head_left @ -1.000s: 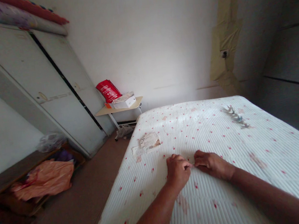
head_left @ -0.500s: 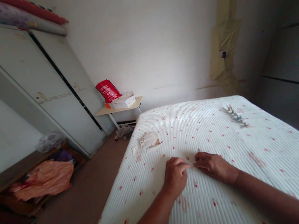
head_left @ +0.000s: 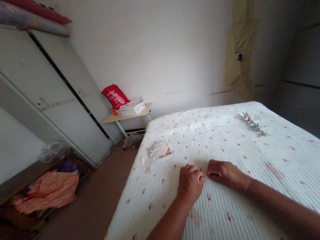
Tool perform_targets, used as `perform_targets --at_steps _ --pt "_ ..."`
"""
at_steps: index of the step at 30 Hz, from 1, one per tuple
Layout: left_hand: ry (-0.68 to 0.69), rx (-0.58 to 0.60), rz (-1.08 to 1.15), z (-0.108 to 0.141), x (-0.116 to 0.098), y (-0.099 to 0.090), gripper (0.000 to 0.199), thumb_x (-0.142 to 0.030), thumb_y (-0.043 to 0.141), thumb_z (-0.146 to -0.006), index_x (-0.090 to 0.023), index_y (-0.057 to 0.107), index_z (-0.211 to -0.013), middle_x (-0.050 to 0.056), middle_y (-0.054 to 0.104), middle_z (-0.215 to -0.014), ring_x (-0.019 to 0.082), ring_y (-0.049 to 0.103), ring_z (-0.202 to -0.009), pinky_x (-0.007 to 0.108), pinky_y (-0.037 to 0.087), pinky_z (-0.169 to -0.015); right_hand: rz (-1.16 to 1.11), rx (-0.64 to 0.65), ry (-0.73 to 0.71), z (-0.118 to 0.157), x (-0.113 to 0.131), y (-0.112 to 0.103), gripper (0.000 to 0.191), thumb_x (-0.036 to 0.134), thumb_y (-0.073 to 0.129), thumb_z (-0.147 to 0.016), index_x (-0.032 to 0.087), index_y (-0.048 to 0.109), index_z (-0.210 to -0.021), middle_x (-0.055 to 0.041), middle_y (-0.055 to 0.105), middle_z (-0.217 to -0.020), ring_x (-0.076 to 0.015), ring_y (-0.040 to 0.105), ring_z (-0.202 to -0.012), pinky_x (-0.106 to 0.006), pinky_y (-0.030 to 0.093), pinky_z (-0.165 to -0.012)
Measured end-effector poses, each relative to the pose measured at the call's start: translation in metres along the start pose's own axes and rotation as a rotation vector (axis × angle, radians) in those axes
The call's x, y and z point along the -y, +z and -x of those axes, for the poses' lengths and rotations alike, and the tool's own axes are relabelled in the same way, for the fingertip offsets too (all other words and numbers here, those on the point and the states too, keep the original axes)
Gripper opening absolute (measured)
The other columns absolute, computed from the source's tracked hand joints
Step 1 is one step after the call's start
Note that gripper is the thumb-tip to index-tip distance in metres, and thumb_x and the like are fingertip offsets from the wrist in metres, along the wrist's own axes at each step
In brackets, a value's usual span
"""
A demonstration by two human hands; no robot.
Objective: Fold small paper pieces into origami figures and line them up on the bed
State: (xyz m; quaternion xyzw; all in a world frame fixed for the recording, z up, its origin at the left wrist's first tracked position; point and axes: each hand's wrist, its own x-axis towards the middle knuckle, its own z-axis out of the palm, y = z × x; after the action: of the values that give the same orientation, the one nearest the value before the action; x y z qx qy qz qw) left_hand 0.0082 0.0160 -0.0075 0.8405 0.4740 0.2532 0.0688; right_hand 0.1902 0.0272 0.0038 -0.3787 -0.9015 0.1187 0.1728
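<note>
Over the near middle of a white bed cover (head_left: 218, 214) with small red dots, my left hand (head_left: 190, 182) and my right hand (head_left: 223, 172) are close together, fingertips almost meeting. The fingers of both are curled and pinched. Whatever lies between the fingertips is too small or too hidden to name. Beyond my left hand, printed paper pieces (head_left: 159, 151) lie near the bed's left edge. A row of grey, folded-looking shapes (head_left: 250, 123) rests on the far right part of the cover.
A small table (head_left: 110, 118) beyond the bed's far left corner carries a red bag (head_left: 115, 97) and a white box (head_left: 133, 108). Light cabinets (head_left: 57, 89) stand at the left. Below them, an orange plastic bag (head_left: 49, 190) lies on a wooden shelf unit.
The fingers of both hands have curled in more, and my left hand has turned and shifted slightly right. The small pale thing seen between the fingertips earlier no longer shows clearly.
</note>
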Motion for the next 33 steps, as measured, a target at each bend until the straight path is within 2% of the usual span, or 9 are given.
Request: perform_targets --at_steps 8,17,24,33 --pt "0.0 -0.044 0.077 -0.0003 0.006 0.0051 0.012 -0.015 0.057 -0.074 -0.021 0.067 -0.07 0.002 0.062 -0.071 0.016 0.052 -0.076 0.029 0.035 -0.072 -0.013 -0.031 -0.007 0.001 -0.0033 0.004 0.019 0.02 0.044 -0.085 0.02 0.064 -0.083 -0.0038 0.058 -0.081 -0.0144 0.056 -0.077 -0.023 0.041 -0.067" --pt "-0.071 -0.063 0.117 -0.0024 0.0074 0.0066 0.014 -0.01 0.052 -0.074 -0.019 0.063 -0.072 0.001 0.06 -0.073 0.015 0.051 -0.077 0.028 0.035 -0.073 -0.235 -0.063 0.136 -0.0026 -0.0031 -0.0009 0.013 0.02 0.05 -0.08 0.019 0.063 -0.08 -0.0028 0.059 -0.081 -0.0128 0.056 -0.07 -0.022 0.04 -0.064" --pt "-0.07 -0.063 0.095 -0.0018 0.0077 0.008 0.014 -0.01 0.05 -0.076 -0.018 0.06 -0.073 0.001 0.06 -0.075 0.015 0.05 -0.078 0.028 0.034 -0.074 -0.205 -0.068 0.134 -0.0057 0.001 -0.0018 0.016 0.018 0.047 -0.08 0.019 0.062 -0.074 -0.0018 0.058 -0.078 -0.0121 0.054 -0.069 -0.021 0.038 -0.063" --pt "-0.09 -0.058 0.108 -0.0054 0.004 0.0087 0.008 -0.014 0.058 -0.072 -0.02 0.063 -0.071 0.0 0.061 -0.074 0.015 0.051 -0.077 0.028 0.034 -0.072 -0.18 -0.083 0.128 -0.0057 -0.0022 0.0048 0.018 0.015 0.044 -0.08 0.019 0.061 -0.074 -0.0012 0.059 -0.078 -0.0114 0.055 -0.069 -0.021 0.037 -0.062"
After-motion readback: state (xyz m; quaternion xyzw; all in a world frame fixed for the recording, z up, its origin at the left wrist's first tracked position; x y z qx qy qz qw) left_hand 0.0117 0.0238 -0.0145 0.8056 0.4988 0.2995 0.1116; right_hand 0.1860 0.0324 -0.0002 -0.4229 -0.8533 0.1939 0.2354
